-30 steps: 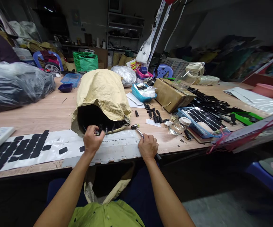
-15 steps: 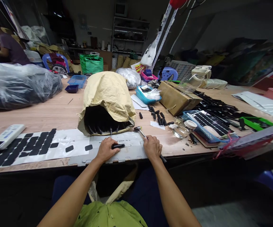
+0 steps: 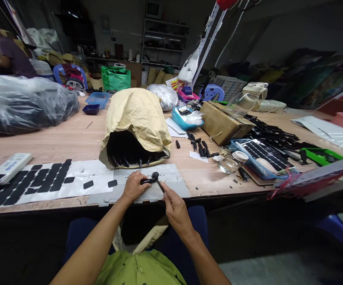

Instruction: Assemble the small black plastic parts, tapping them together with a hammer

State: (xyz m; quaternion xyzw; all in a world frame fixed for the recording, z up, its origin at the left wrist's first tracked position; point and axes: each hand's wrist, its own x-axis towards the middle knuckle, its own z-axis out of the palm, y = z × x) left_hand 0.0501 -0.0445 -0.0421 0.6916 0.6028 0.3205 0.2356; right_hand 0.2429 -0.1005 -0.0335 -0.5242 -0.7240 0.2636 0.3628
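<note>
My left hand (image 3: 134, 186) is closed around a short black tube-like part (image 3: 146, 181), holding it flat over the grey board (image 3: 174, 178) at the table edge. In my right hand (image 3: 176, 206) is a small hammer (image 3: 156, 175), its round head at the right end of the black part; whether the two touch I cannot tell. Just beyond my hands lies a large tan sack (image 3: 138, 114), its mouth facing me, with several dark rod-like pieces (image 3: 124, 161) inside.
To the left, a white sheet (image 3: 84, 168) bears rows of black stickers, with a white device (image 3: 8, 168) on it. Loose black parts (image 3: 201, 148), a cardboard box (image 3: 225, 120) and a glass jar (image 3: 227, 165) stand right. A person (image 3: 14, 55) sits far left.
My right hand has swung the hammer leftward, bringing its head from beside the sack to the black part. My left hand keeps its hold in nearly the same place.
</note>
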